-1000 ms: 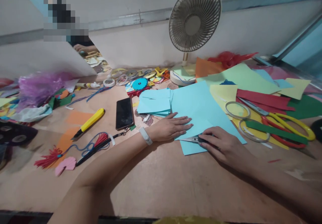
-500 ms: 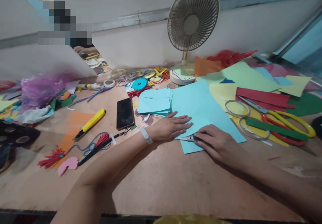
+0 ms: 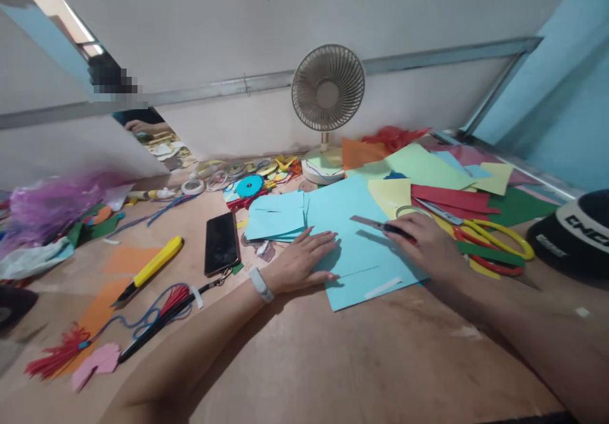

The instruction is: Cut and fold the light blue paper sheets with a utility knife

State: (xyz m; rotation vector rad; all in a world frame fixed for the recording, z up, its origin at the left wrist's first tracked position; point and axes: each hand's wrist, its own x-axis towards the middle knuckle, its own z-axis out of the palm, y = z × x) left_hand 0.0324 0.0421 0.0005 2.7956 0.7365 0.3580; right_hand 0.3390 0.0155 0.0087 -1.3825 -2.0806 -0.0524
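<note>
My left hand (image 3: pixel 301 261) lies palm down with fingers stretched out on the left side of a light blue paper sheet (image 3: pixel 353 246). In my right hand (image 3: pixel 428 246) is a pair of scissors (image 3: pixel 368 222) with dark and red handles, blades together and pointing left above the sheet. A thin dark line (image 3: pixel 360 271), apparently a cut, runs across the lower part of the sheet. Near its lower edge shows a narrow white strip (image 3: pixel 383 288). Beside my left hand is a stack of smaller light blue pieces (image 3: pixel 276 214). My right fingers partly hide the scissors' handles.
Left of the stack lies a phone (image 3: pixel 221 244), then a yellow cutter knife (image 3: pixel 148 270) and red tassels (image 3: pixel 59 351). Yellow-handled scissors (image 3: pixel 499 237), coloured papers (image 3: pixel 425 164) and a black cap (image 3: pixel 571 237) are right. A fan (image 3: pixel 328 89) stands behind. Another person's hand (image 3: pixel 143 127) shows through a gap.
My right hand has lifted the scissors up and away from the lower part of the blue sheet. The dark line there now shows. The view has shifted, bringing in the black cap.
</note>
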